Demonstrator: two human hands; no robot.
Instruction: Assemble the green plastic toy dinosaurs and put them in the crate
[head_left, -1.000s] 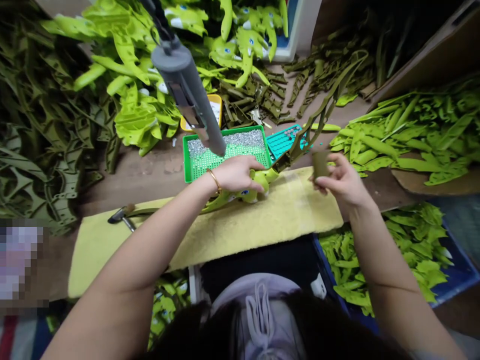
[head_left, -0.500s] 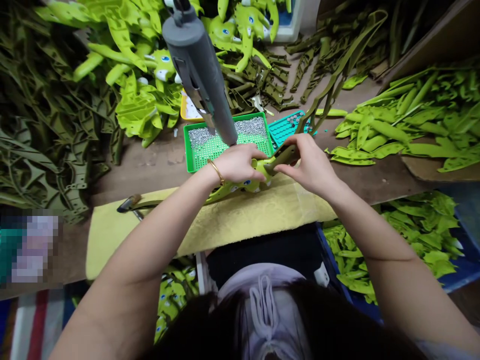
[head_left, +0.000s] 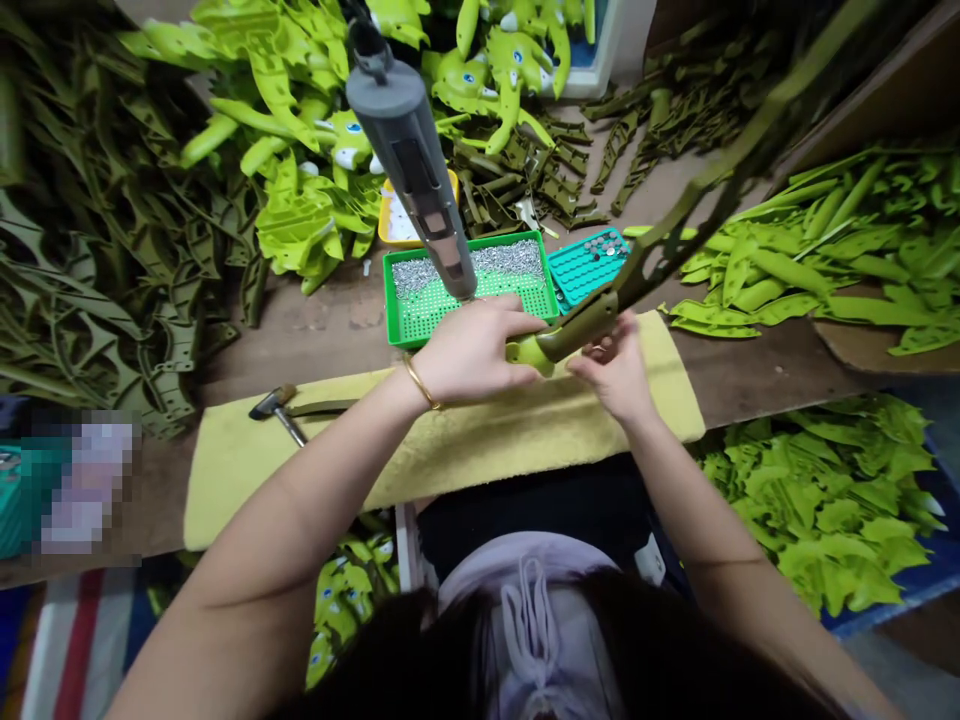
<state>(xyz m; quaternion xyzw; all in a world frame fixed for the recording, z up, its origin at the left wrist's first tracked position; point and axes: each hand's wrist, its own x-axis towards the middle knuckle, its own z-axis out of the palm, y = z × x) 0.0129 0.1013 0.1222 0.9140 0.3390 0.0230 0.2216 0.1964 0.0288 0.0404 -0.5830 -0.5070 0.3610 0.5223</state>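
Note:
My left hand (head_left: 480, 345), with a gold bangle at the wrist, grips a lime-green plastic part (head_left: 531, 354) above the yellow cloth (head_left: 450, 450). A long olive plastic piece (head_left: 585, 325) joins or overlaps the green part's right end and rises toward the upper right. Close under that olive piece is my right hand (head_left: 619, 370), its fingers curled near the joint; its fingertips are partly hidden. Just behind my left hand hangs a grey power screwdriver (head_left: 416, 170), its tip near the knuckles. A green basket (head_left: 390, 300) of small screws lies behind the hands.
A hammer (head_left: 281, 405) lies on the cloth's left. Olive parts (head_left: 112, 240) pile at left, lime parts (head_left: 810, 250) at right. A teal tray (head_left: 589, 265) adjoins the basket. Blue container (head_left: 892, 600) with green parts stands lower right.
The olive piece has swung outward and extends farther to the upper right. My right hand has moved from over it to below it. The view has shifted slightly.

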